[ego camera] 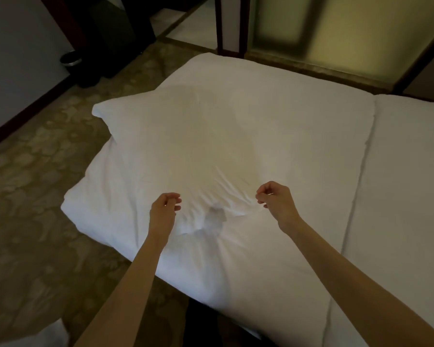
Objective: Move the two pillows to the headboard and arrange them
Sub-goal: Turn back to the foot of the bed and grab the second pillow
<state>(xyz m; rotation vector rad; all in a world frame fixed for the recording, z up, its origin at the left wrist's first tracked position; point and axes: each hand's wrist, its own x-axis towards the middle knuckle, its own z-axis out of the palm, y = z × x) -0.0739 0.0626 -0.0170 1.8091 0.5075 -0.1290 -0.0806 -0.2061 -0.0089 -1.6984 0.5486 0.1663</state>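
Note:
A white pillow (186, 136) lies on the near left corner of the white bed (398, 196), one corner sticking out to the left over the floor. Its near part is creased, with a dent between my hands. A thicker white layer (90, 211) lies under it; I cannot tell whether that is the second pillow or bedding. My left hand (164, 211) and my right hand (274, 200) hover just over the creased part, fingers loosely curled, with nothing in them. No headboard is in view.
Patterned carpet (40, 196) runs along the bed's left side. A dark cabinet (115, 33) and a small round bin (70, 58) stand at the far left wall. A dark wooden post (232, 23) and frosted panels (336, 28) lie beyond the bed. Something white (45, 331) shows at the bottom left.

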